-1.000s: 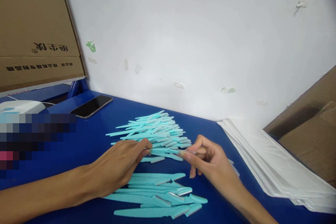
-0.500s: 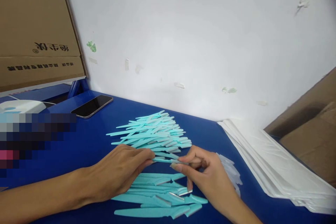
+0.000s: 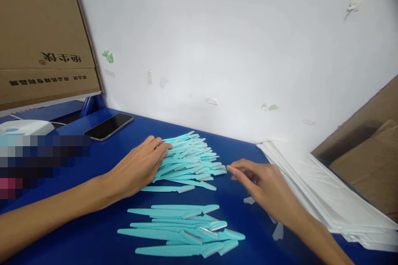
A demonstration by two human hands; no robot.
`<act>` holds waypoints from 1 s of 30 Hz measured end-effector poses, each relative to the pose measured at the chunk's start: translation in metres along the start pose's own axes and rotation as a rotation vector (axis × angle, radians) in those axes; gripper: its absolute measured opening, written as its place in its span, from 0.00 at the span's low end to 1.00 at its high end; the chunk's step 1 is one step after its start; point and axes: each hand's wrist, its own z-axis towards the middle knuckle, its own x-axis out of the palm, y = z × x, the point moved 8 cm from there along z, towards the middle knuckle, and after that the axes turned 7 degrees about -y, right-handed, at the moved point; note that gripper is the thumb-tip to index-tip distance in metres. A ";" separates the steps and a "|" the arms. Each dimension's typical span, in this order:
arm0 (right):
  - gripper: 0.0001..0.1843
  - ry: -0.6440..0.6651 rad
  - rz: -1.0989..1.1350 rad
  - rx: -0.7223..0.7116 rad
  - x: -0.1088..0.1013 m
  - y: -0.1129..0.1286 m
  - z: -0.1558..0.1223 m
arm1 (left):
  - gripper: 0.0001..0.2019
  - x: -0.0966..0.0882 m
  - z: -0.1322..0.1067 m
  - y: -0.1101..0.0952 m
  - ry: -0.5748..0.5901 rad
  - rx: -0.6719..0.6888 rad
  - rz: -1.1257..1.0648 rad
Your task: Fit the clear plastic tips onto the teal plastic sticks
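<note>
A heap of teal plastic razors lies on the blue table near the wall. My left hand rests flat on the heap's left side, fingers stretched out over the handles. My right hand reaches toward the heap's right end, thumb and forefinger pinched close by the razor heads; what they hold, if anything, is too small to make out. A second, neater group of teal razors lies nearer to me. One single razor sits between the two groups.
A stack of white sheets lies at the right. Clear caps lie under my right forearm. A phone lies at the back left beside a cardboard box. More cardboard stands at the far right.
Both hands moved away from me, from the gap between the groups up to the far heap. The razor they held together half a second ago is gone from them.
</note>
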 end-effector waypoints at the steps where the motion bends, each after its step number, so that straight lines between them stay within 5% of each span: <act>1: 0.17 0.033 -0.028 -0.001 -0.003 -0.005 0.001 | 0.16 0.002 0.001 0.002 0.016 0.001 0.015; 8: 0.06 0.295 0.006 0.053 -0.008 -0.034 -0.002 | 0.13 -0.012 -0.002 -0.021 -0.035 0.106 -0.060; 11: 0.07 0.351 -0.016 0.070 -0.005 -0.047 -0.007 | 0.10 -0.012 -0.012 -0.050 0.102 0.257 -0.231; 15: 0.04 0.371 -0.050 0.069 0.007 -0.054 -0.009 | 0.06 -0.003 -0.024 -0.065 0.275 0.271 -0.301; 21: 0.05 0.348 -0.014 0.001 0.018 -0.029 -0.006 | 0.04 0.007 -0.026 -0.059 0.381 0.199 -0.331; 30: 0.06 0.215 0.014 -0.095 0.021 0.006 -0.002 | 0.06 0.007 -0.028 -0.066 0.329 0.237 -0.290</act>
